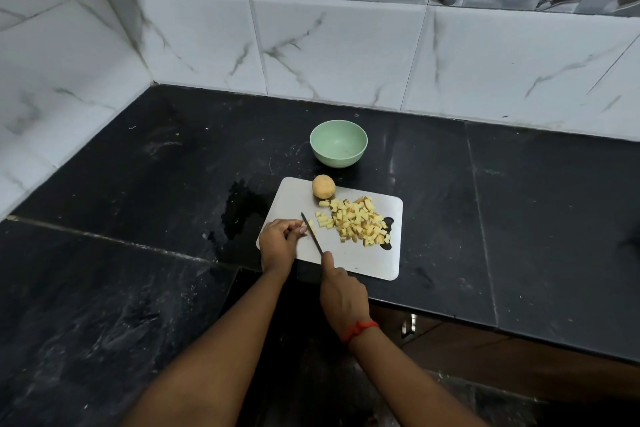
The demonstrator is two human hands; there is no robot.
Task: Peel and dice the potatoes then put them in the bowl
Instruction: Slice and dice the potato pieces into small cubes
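You have one cutting board (360,260) on the tabletop (138,184), and the rest counts off from it. There is one green bowl (337,160) just behind it, one whole potato (323,186) on its far edge, one heap of diced potato (356,222) on its right half (too many cubes to count) and one knife (311,232) across its left half. Two hands are at its near side, your left hand (277,243) and your right hand (343,295), with one red thread (360,328) on the right wrist.

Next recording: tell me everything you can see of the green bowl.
The round pale green bowl, matt and plastic-looking, stands upright on the black stone counter, just beyond the far edge of the grey cutting board and apart from it. It holds none of the diced potato pieces; only faint specks show inside. Nothing but the counter touches it.
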